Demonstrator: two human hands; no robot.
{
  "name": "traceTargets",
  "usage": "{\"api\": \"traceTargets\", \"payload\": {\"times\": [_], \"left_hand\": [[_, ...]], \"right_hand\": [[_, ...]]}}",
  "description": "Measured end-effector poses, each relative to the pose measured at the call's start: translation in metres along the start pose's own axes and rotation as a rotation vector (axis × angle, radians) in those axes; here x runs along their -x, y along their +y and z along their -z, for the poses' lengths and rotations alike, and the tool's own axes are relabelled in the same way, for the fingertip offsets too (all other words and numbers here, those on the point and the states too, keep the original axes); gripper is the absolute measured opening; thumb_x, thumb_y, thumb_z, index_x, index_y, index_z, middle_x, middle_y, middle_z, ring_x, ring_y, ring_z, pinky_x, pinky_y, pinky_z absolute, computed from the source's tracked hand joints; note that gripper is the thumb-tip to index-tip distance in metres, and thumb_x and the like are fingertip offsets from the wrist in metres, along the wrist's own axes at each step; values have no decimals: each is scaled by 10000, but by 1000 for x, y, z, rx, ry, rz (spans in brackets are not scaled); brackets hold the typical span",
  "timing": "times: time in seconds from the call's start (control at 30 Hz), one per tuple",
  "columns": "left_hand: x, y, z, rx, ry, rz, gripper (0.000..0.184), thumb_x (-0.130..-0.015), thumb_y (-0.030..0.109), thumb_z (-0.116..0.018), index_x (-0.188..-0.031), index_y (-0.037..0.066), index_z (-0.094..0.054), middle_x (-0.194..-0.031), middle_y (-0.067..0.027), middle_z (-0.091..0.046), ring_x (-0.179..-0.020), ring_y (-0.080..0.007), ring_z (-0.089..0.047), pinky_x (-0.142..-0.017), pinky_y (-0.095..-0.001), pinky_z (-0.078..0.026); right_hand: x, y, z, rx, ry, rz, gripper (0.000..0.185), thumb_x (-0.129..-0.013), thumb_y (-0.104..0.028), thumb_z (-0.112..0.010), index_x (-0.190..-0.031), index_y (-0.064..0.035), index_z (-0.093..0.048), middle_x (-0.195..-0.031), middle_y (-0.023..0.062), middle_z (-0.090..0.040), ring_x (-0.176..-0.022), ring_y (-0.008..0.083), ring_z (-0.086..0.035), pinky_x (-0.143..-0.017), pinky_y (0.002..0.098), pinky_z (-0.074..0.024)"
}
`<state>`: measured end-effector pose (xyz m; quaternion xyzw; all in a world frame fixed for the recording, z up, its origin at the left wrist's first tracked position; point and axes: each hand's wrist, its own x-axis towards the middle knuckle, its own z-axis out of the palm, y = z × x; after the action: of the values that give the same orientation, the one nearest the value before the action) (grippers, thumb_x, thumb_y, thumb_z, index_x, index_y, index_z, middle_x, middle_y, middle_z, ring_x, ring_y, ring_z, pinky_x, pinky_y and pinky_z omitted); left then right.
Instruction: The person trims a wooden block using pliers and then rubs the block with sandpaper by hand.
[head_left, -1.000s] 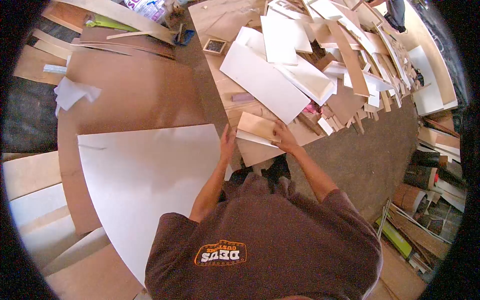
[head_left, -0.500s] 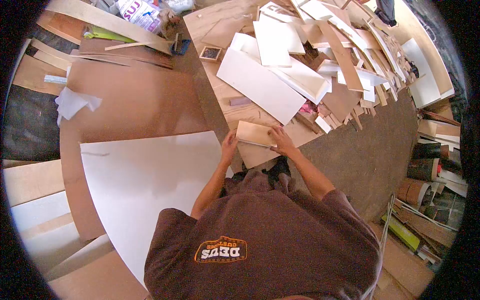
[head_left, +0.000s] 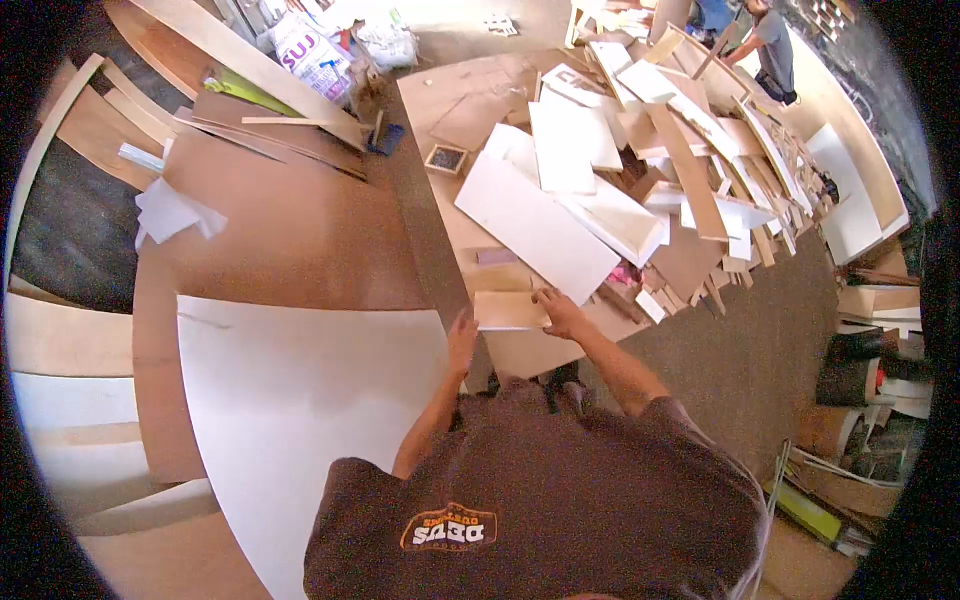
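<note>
A small rectangular wooden board (head_left: 511,310), pale on top with a white front edge, is level between my two hands over the near corner of the work table. Gripping its right end is my right hand (head_left: 563,317), thumb at the near side and fingers over the top. My left hand (head_left: 462,343) is closed against the left end, its fingers along that edge. Just beyond the board lies a short dark wood strip (head_left: 495,256). A large white panel (head_left: 540,230) rests behind it, at the edge of a heap of offcuts.
A big white sheet (head_left: 320,390) lies on a brown board (head_left: 300,240) to my left. Offcuts (head_left: 690,190) pile across the work table (head_left: 450,210). A small square wooden box (head_left: 445,159) sits near its far left edge. Another person (head_left: 775,50) stands at the far right.
My view has tilted up, so the scene sits lower and the other person shows more fully. The board stays between my hands, with its near edge turned more square to me.
</note>
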<state>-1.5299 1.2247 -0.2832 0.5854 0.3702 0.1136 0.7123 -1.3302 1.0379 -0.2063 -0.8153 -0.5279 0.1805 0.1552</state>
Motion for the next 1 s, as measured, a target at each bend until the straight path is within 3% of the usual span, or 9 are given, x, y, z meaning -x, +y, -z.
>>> {"api": "traceTargets", "payload": {"times": [0.13,0.23,0.3,0.4,0.47,0.6,0.87,0.93,1.0], "left_hand": [[15,6,-6,254,-30,-100,650,-943,264,-579,-1455,-17,-293,-1470,-169,-380,-1289,-263,-442,-1065,-355,-358],[26,24,-6,-319,-115,-221,679,-947,261,-576,-1472,-17,-246,-1502,-177,-323,-1310,-264,-418,-1088,-349,-333],[24,30,-15,-159,-79,-73,658,-954,245,-556,-1472,-19,-248,-1514,-184,-300,-1347,-262,-366,-1108,-355,-299],[29,29,-24,-230,34,-163,607,-956,208,-541,-1455,-27,-287,-1492,-197,-334,-1362,-285,-340,-1114,-378,-281],[12,5,-22,-338,36,-311,578,-954,196,-539,-1438,-27,-314,-1473,-202,-354,-1355,-303,-345,-1112,-393,-280],[25,20,-59,-436,54,-596,497,-945,174,-547,-1382,-9,-397,-1395,-210,-428,-1311,-347,-383,-1097,-427,-291],[94,104,-169,-506,-357,-473,392,-957,229,-539,-1278,5,-519,-1261,-167,-559,-1199,-326,-503,-1019,-414,-386],[105,108,-195,-893,-352,-623,360,-963,243,-535,-1223,-6,-556,-1186,-165,-605,-1127,-315,-560,-967,-404,-426],[116,115,-226,-872,-425,-557,356,-967,251,-531,-1212,-5,-561,-1170,-166,-615,-1106,-309,-575,-946,-397,-437]], "right_hand": [[-7,22,-10,43,17,80,771,-555,-121,-830,-1203,-110,-412,-1225,119,-467,-1166,370,-453,-945,464,-456],[-13,29,-20,96,-61,52,921,-576,-153,-843,-1348,-117,-341,-1324,130,-417,-1271,367,-385,-991,465,-432],[-6,31,-22,131,-71,13,966,-585,-163,-846,-1388,-118,-311,-1377,133,-388,-1309,367,-356,-1019,463,-413],[12,15,-22,153,66,-115,1000,-620,-185,-839,-1437,-143,-263,-1467,135,-305,-1361,374,-298,-1076,470,-353],[29,19,-42,58,311,-188,951,-671,-217,-815,-1442,-159,-260,-1507,139,-243,-1375,381,-274,-1108,483,-301],[94,-4,-23,-28,275,-377,832,-757,-236,-753,-1433,-180,-271,-1507,148,-229,-1384,394,-245,-1111,522,-272],[201,13,2,-114,390,-712,547,-825,-249,-693,-1311,-138,-466,-1436,162,-347,-1336,397,-313,-1071,545,-300],[223,34,-9,-106,555,-745,485,-832,-262,-687,-1261,-115,-513,-1365,164,-433,-1277,391,-387,-1041,551,-322],[244,56,-16,-161,606,-745,471,-834,-258,-688,-1248,-107,-522,-1328,164,-464,-1247,389,-420,-1029,539,-338]]}}
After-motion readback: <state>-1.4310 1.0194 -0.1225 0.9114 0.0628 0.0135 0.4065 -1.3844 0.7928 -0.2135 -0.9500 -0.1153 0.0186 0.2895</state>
